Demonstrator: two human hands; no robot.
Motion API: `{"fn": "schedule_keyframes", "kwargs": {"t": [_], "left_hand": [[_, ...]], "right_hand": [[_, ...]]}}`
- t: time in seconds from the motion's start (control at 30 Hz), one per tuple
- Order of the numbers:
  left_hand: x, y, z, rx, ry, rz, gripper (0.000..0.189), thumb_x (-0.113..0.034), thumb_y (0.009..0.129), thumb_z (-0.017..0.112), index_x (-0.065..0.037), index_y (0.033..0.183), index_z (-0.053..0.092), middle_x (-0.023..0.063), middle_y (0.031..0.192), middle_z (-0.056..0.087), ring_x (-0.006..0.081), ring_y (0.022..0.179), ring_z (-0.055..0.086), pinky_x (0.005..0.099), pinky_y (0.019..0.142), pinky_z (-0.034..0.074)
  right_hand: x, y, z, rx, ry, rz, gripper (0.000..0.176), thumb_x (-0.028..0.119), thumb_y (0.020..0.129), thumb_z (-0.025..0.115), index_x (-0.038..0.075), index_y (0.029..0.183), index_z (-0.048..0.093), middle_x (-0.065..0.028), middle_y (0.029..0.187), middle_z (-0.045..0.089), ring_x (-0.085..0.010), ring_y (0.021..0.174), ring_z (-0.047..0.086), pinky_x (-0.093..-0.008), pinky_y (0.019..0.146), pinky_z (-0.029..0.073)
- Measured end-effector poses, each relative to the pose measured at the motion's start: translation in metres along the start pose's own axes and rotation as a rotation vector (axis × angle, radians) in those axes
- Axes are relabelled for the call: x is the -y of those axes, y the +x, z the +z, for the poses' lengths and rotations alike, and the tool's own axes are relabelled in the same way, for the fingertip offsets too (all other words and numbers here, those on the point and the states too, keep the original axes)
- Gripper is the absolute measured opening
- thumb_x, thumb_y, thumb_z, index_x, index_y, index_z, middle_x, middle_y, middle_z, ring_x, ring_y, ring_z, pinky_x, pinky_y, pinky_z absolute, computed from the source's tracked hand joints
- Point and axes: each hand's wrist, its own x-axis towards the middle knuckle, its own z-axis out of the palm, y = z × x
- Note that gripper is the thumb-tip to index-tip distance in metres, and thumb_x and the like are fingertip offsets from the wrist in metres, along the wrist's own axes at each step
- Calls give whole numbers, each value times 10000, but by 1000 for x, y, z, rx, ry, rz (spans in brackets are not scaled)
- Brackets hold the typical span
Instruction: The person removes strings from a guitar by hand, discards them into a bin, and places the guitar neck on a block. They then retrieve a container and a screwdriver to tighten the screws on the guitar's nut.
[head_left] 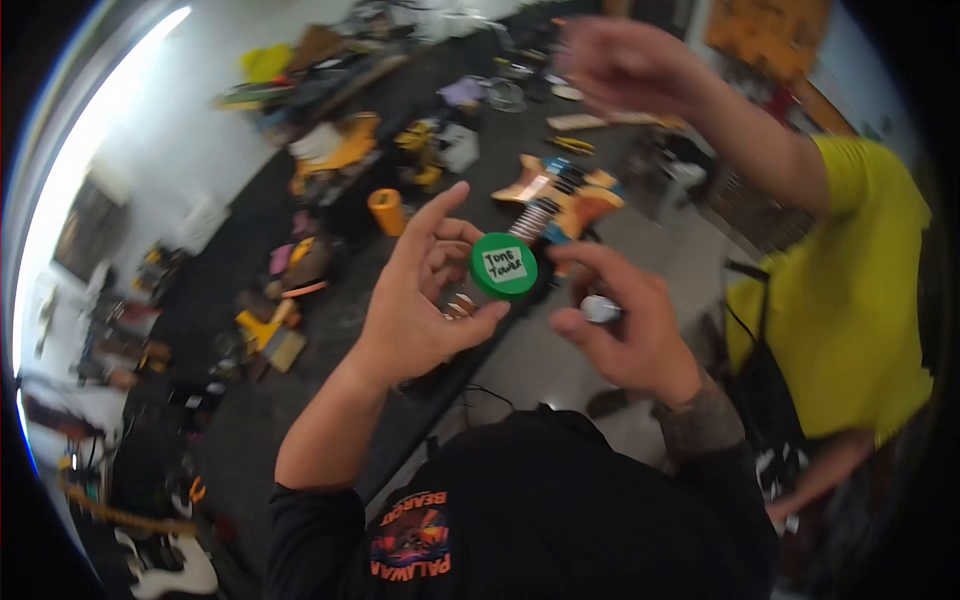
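Observation:
My left hand [400, 300] holds a small jar with a round green lid [487, 283], its fingers and thumb curved around the sides. A pale handwritten label [505, 264] sits on top of the lid; the jar's body is mostly hidden below it. To the right, my right hand [640, 320] is curled around a small shiny silver cylinder [600, 309], whose exact kind I cannot make out. Just beyond the jar lies an electric guitar [590, 205] with a wood and blue body, its neck partly hidden by the lid.
A dark workbench [330, 400] runs diagonally, with a yellow cylinder [386, 212], yellow-handled pliers [571, 146] and several tools along its far side. At right stands a person in a yellow shirt [850, 300], one blurred hand [630, 65] stretched over the bench. A white guitar body [175, 575] is at lower left.

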Motion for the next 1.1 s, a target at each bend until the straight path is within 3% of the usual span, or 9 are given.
{"fn": "schedule_keyframes", "kwargs": {"t": [0.07,0.13,0.33,0.47,0.57,0.73,0.83,0.93,1.1], "left_hand": [[37,9,43,63,-80,32,982,96,703,787,-59,1541,298,102,1253,514,181,1168,566,337,1016,478],[68,19,90,128,-203,9,983,87,692,788,-58,1528,293,111,1265,517,197,1177,559,348,1028,470],[116,25,146,194,-336,56,942,65,674,805,-30,1468,308,150,1297,528,245,1206,562,375,1030,481],[103,36,171,396,71,40,757,-7,701,807,-27,1363,441,102,1137,619,203,1079,630,339,888,526],[110,40,179,458,-178,-21,546,-49,718,810,-30,1204,563,67,1032,679,197,953,657,344,843,528],[128,40,173,816,-300,6,472,-70,763,810,-51,1197,626,46,1077,707,165,986,678,324,864,535],[125,45,173,851,-341,-150,464,-109,780,852,-69,1195,645,39,1062,711,131,980,671,312,848,538],[116,44,169,820,-183,-102,385,-133,787,864,-73,1101,650,36,1015,704,123,903,666,301,798,539],[110,37,173,740,-79,37,351,-126,768,888,-74,996,626,28,939,667,123,815,634,284,741,519]], "right_hand": [[6,-2,-12,-40,-376,-88,564,440,838,788,73,1231,619,-122,928,701,-308,739,718,-389,595,565],[-9,-14,-28,8,-726,85,502,415,823,806,70,1144,633,-110,917,678,-299,656,667,-390,563,517],[-28,-43,-51,-83,-859,275,433,474,828,775,75,924,634,-119,746,670,-330,599,656,-404,525,506],[-23,-49,-52,-167,-918,265,396,421,801,788,70,906,638,-112,680,655,-327,587,655,-406,513,499],[-26,-59,-56,-126,-936,210,381,390,768,809,76,890,632,-94,687,653,-307,582,651,-399,512,498],[-23,-72,-84,141,-824,-80,498,407,747,830,95,1085,639,-52,824,674,-260,684,662,-352,603,517],[-1,-78,-99,269,-910,-1,562,433,778,809,131,1222,644,-61,931,691,-273,739,674,-361,632,530],[14,-91,-117,150,-781,211,600,445,775,817,134,1257,642,-72,944,698,-290,763,679,-355,646,537],[18,-149,-123,-201,-574,470,724,566,855,755,1,1284,609,-89,963,733,-116,781,648,-265,666,496]]}}
